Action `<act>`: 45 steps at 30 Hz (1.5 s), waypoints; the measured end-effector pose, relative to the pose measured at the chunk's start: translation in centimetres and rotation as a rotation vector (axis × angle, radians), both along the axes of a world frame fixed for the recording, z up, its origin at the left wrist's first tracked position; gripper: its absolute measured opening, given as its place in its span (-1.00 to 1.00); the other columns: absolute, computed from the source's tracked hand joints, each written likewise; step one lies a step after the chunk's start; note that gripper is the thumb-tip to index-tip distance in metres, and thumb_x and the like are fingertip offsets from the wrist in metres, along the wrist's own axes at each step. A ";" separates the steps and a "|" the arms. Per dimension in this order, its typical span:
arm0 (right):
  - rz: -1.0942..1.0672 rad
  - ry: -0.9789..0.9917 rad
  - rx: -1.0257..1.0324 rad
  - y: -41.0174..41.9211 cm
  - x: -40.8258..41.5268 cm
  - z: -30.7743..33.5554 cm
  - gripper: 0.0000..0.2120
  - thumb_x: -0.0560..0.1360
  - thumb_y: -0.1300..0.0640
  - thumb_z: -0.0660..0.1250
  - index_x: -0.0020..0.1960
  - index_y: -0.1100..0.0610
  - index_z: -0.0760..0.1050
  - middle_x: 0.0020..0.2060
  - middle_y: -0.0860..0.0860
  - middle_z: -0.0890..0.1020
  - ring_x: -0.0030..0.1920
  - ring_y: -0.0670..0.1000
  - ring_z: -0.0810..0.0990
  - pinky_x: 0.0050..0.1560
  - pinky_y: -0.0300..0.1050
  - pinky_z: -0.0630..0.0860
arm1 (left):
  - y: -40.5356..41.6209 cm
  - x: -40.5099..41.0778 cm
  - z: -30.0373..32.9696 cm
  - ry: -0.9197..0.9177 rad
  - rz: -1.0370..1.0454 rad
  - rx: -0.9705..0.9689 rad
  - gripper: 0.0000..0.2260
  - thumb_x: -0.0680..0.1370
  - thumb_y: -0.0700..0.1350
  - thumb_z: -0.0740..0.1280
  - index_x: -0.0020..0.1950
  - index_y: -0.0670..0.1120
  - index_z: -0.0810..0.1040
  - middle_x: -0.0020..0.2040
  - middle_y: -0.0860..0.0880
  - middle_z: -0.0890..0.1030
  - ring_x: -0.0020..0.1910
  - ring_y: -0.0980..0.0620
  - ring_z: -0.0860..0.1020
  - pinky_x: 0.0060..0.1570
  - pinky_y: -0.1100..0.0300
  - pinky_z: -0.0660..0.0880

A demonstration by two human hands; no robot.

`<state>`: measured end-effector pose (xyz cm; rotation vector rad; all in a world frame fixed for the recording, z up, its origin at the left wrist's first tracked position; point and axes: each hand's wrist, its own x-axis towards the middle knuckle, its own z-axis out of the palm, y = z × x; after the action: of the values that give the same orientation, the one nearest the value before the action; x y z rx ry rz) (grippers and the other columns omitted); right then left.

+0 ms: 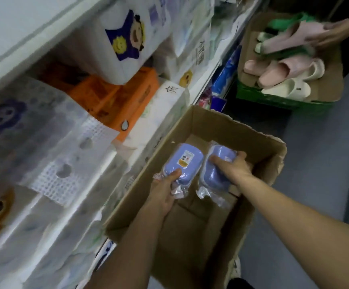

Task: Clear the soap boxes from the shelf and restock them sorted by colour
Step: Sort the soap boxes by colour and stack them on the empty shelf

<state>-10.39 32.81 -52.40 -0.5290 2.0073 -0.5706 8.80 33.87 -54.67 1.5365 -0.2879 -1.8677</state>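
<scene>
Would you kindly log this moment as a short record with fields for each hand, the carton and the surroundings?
left hand: left hand grips a purple soap box in clear wrap
right hand: right hand grips a second purple soap box
carton: open cardboard box below both hands; only these two soap boxes show in it
shelf: tissue packs, orange pack
background: slippers in another carton, another person's hand on them

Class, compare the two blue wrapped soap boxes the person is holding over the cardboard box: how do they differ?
The left soap box shows a label on its face; the right soap box shows none. The left hand grips its near end; the right hand clasps across the top. Both are blue and plastic-wrapped.
</scene>
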 end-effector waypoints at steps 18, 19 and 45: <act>-0.050 0.094 0.123 -8.5 -3.8 -17.6 0.08 0.40 -0.21 0.46 0.52 0.31 -0.13 0.46 0.26 0.15 0.45 0.25 0.21 0.37 0.06 0.27 | -10.1 -8.8 -17.9 -0.049 0.215 0.040 -0.60 0.44 -0.25 0.50 0.26 -0.23 0.55 0.11 -0.23 0.66 0.03 -0.19 0.66 -0.21 0.01 0.64; -0.049 0.089 0.113 -8.6 -3.8 -17.6 0.05 0.41 -0.19 0.46 0.53 0.31 -0.13 0.46 0.27 0.14 0.45 0.26 0.21 0.36 0.06 0.28 | -10.3 -8.9 -18.0 -0.071 0.227 0.042 -0.59 0.42 -0.25 0.52 0.25 -0.23 0.55 0.09 -0.24 0.66 0.04 -0.20 0.66 -0.16 -0.04 0.64; 1.619 0.389 0.011 8.0 -4.7 -0.4 -0.37 0.57 -0.21 0.17 0.55 0.00 0.12 0.45 0.08 0.32 0.40 0.12 0.33 0.35 -0.01 0.33 | 13.2 1.0 1.4 -1.447 -0.908 -0.250 -0.33 0.60 0.18 0.19 0.61 0.05 -0.05 0.61 0.00 0.04 0.58 -0.05 -0.04 0.52 -0.06 -0.15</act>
<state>-15.07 40.83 -52.83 -2.0080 1.2458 0.5848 9.81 47.03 -53.31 2.5001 -1.9978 -0.7115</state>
